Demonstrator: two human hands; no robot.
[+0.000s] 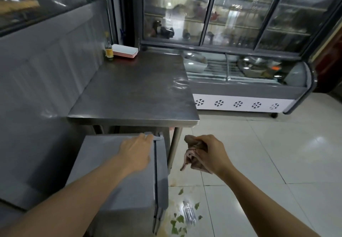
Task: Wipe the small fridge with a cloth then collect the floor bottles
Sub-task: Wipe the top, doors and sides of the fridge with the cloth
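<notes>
In the lower left of the frame stands the small grey box-shaped fridge (pixel 118 177), seen from above, tucked partly under the front edge of a brushed stainless-steel bench (pixel 133 92) that fills the middle of the picture. The left hand (pixel 136 149) reaches across the fridge's flat top with its fingers stretched out and spread flat, the fingertips at the top's far right corner beside the door's hinge; it holds nothing. The right hand (pixel 207 153) hangs in the air to the right of the fridge, above the floor and clear of the bench leg, curled into a tight fist around a crumpled brownish-pink cloth (pixel 190 156), whose loose folds bulge above the knuckles and trail below them. The cloth does not touch the fridge. At the bottom centre of the frame a clear plastic bottle (pixel 189 212) lies on its side on the glossy pale floor tiles (pixel 259 153), just beside the fridge's front lower corner, with scattered green leaf scraps (pixel 177 220) around it and a yellowish wet smear on the tile. At the far back left corner of the bench stand a small glass bottle of amber liquid (pixel 108 51) and, touching or just beside it, a stack of white rectangular trays with red rims (pixel 125 51). Across the upper right of the frame runs a tall glass-door display cooler (pixel 240 11), and below it a curved-glass chest case with a white front panel of black snowflake marks (pixel 238 104).
</notes>
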